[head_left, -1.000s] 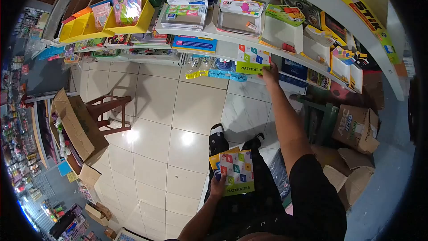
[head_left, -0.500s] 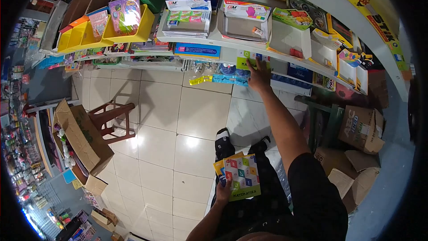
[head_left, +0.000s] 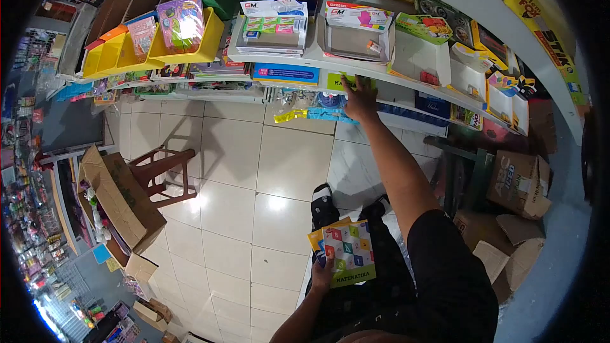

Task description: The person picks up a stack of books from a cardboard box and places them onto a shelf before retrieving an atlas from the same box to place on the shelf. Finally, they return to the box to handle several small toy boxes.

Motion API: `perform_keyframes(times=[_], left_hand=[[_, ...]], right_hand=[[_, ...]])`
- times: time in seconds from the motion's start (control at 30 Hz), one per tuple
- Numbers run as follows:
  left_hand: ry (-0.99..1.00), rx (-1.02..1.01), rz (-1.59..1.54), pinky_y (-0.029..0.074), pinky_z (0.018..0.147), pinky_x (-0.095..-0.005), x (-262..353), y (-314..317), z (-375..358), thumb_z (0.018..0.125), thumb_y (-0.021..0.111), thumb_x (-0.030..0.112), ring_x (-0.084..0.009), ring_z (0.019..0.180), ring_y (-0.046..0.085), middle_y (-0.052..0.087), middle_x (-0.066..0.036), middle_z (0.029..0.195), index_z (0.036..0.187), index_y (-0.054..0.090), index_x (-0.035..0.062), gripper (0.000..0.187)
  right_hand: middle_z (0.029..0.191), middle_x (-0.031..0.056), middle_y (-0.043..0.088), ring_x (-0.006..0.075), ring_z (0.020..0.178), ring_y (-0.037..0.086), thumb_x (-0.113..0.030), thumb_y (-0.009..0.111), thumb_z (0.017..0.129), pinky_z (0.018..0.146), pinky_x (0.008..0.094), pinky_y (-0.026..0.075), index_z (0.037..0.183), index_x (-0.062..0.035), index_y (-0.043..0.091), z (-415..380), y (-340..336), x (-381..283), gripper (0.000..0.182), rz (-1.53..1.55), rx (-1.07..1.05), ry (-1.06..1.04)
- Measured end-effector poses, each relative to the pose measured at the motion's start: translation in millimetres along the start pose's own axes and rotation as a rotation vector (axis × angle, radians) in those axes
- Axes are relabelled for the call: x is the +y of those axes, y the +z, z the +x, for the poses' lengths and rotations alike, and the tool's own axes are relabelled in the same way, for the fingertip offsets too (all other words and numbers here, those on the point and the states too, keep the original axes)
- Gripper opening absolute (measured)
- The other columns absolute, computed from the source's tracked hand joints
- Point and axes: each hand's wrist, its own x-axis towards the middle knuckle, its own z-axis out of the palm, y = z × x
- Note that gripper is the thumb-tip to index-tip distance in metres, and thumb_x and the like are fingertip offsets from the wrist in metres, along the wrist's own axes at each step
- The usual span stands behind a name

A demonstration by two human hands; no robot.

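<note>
My left hand is closed on the edge of a small stack of books near my lap. On top is a book with colourful hexagons and the word MATEMATIKA on a green band. A yellow-edged book sticks out beneath it. My right hand reaches forward to the lower shelf, its fingers spread over another green MATEMATIKA book. Most of that book is hidden under the upper shelf and my hand. Left of it lies a blue book or box.
Above, the upper shelf holds yellow bins and open display boxes. Packaged goods hang below the lower shelf. A brown stool and cardboard box stand left; more cartons stand right.
The green book under my right hand has moved deeper beneath the upper shelf, so less of its cover shows. My right fingers have spread over it. My left hand keeps its books.
</note>
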Motion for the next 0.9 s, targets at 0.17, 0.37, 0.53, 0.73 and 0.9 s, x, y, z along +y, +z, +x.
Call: perform_keyframes(times=[0.17,0.37,0.53,0.73,0.9], left_hand=[[0.010,-0.003,-0.060,0.050,0.077,-0.0314,-1,0,1,0.096,0.059,0.033,-0.0154,0.087,0.060,0.064,-0.007,0.100,0.118,0.055,-0.0002,0.040],[0.005,0.005,-0.071,0.050,0.075,-0.0284,1,1,0,0.096,0.060,0.030,-0.0120,0.084,0.061,0.065,-0.004,0.098,0.111,0.059,0.0017,0.033],[0.001,-0.001,-0.103,0.049,0.074,-0.0279,-2,0,1,0.096,0.060,0.031,-0.0113,0.085,0.060,0.065,-0.004,0.097,0.111,0.059,0.0019,0.033],[0.022,0.016,-0.065,0.049,0.075,-0.0284,-23,-5,10,0.096,0.059,0.033,-0.0116,0.086,0.060,0.065,-0.004,0.097,0.111,0.058,0.0017,0.035],[0.008,0.021,-0.004,0.049,0.075,-0.0291,-6,-1,3,0.096,0.059,0.032,-0.0130,0.086,0.061,0.065,-0.005,0.097,0.112,0.058,0.0008,0.036]], right_hand=[[0.159,0.0105,0.012,0.0414,0.145,0.006,-0.021,0.060,0.081,0.110,0.0667,0.016,0.150,-0.0359,0.021,1,-2,-8,0.081,0.029,-0.009,-0.005],[0.159,0.0107,0.009,0.0419,0.145,0.005,-0.022,0.062,0.080,0.110,0.0662,0.015,0.151,-0.0369,0.018,7,2,-14,0.085,0.016,-0.017,0.000],[0.159,0.0107,0.009,0.0430,0.145,0.005,-0.022,0.062,0.080,0.111,0.0657,0.015,0.151,-0.0374,0.016,5,-2,-20,0.086,0.007,-0.043,0.013],[0.159,0.0105,0.008,0.0432,0.145,0.005,-0.021,0.059,0.082,0.111,0.0657,0.014,0.151,-0.0361,0.016,6,-3,-20,0.084,0.020,-0.044,0.009],[0.157,0.0119,0.017,0.0412,0.142,0.015,-0.022,0.065,0.079,0.109,0.0632,0.023,0.150,-0.0334,0.023,4,2,-21,0.083,-0.019,0.061,-0.010]])
